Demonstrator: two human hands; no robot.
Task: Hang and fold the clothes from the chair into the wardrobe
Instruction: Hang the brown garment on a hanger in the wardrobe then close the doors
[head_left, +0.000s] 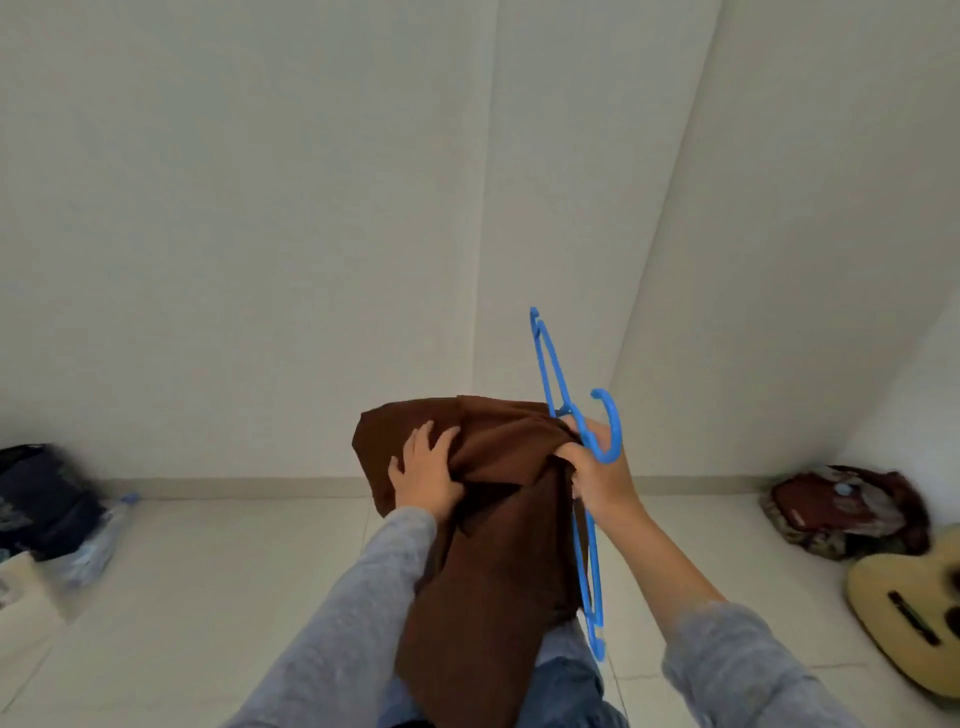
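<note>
A brown garment (498, 561) hangs in front of me, draped down over my legs. My left hand (426, 473) presses on its upper left part, fingers spread and gripping the cloth. My right hand (597, 478) holds a blue plastic hanger (558, 384) near its hook, and also pinches the garment's top right edge. One hanger arm points up toward the wall, the other runs down along the cloth's right side. Neither chair nor wardrobe is in view.
White walls meet in a corner straight ahead above a pale tiled floor (234, 561). A dark bag (41, 499) and a plastic water bottle (104, 540) lie at the left. At the right are a reddish patterned bag (847, 509) and an acoustic guitar (909, 608).
</note>
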